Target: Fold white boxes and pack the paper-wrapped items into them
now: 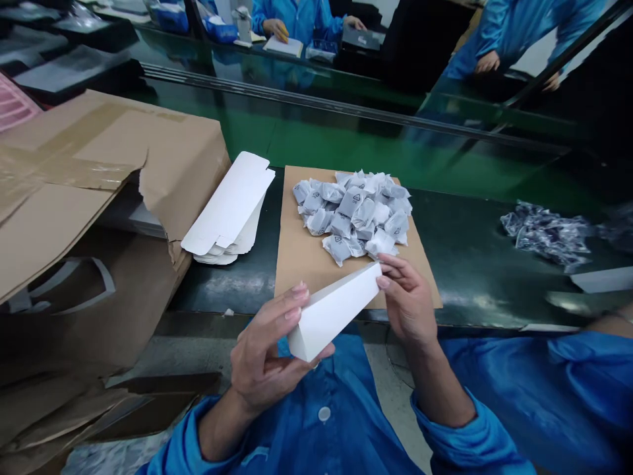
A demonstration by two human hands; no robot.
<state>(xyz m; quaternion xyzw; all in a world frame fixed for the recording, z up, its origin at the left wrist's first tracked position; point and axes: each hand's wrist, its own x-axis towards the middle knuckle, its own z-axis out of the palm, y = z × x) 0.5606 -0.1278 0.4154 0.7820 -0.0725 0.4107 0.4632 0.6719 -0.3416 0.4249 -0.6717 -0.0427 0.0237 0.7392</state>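
I hold a small white carton box [333,310] between both hands, just in front of my blue coat. My left hand [270,356] grips its near end, fingers curled round it. My right hand [408,300] pinches its far end with thumb and fingertips. Beyond it, a pile of several small white wrapped packets [353,212] lies on a brown cardboard sheet [301,257] on the dark bench. A stack of flat white box blanks [232,211] leans out of a torn brown carton [99,191] at my left.
A green conveyor belt [346,142] runs across behind the bench. Crumpled clear wrappers [546,232] lie at the right. People in blue coats [301,20] work on the far side. Flattened cardboard [74,409] fills the floor at the lower left.
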